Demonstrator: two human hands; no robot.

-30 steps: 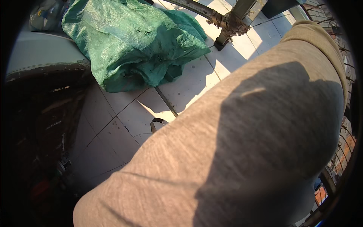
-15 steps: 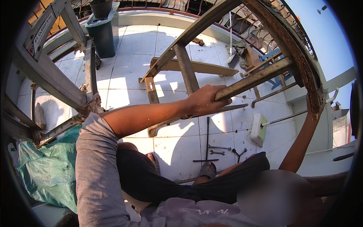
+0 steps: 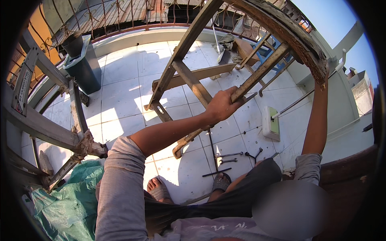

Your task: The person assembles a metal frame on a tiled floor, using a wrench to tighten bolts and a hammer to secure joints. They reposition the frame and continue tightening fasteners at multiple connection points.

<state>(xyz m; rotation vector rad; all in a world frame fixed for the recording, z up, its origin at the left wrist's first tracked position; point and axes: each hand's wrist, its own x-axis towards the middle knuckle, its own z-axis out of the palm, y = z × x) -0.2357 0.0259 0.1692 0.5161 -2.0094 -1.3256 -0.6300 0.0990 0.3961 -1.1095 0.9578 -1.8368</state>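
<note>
A worn, rusty frame (image 3: 188, 78) with several bars is tilted up in front of me, its decayed, flaking board edge (image 3: 305, 52) at the upper right. My left hand (image 3: 222, 105) is wrapped round a brown crossbar (image 3: 261, 72) of this frame. On the right, my right arm reaches up to the lower end of the flaking edge. There my right hand (image 3: 323, 76) is mostly hidden behind it, and its fingers do not show. Below the frame, a long T-shaped bar tool (image 3: 212, 152), two spanners (image 3: 229, 154) and a Y-shaped wrench (image 3: 253, 155) lie on the tiles.
At left stands a metal frame (image 3: 44, 124) with a green tarp sheet (image 3: 66, 201) beneath. A dark green bin (image 3: 83, 74) is near the railing (image 3: 140, 27). A white-and-green mop head (image 3: 270, 123), a loose plank (image 3: 201, 76) and a blue stool (image 3: 275, 50) are beyond the tools.
My view has shifted, and the frame appears farther left and lower. Both hands stay at the frame, the left on the same crossbar. The tools remain on the floor.
</note>
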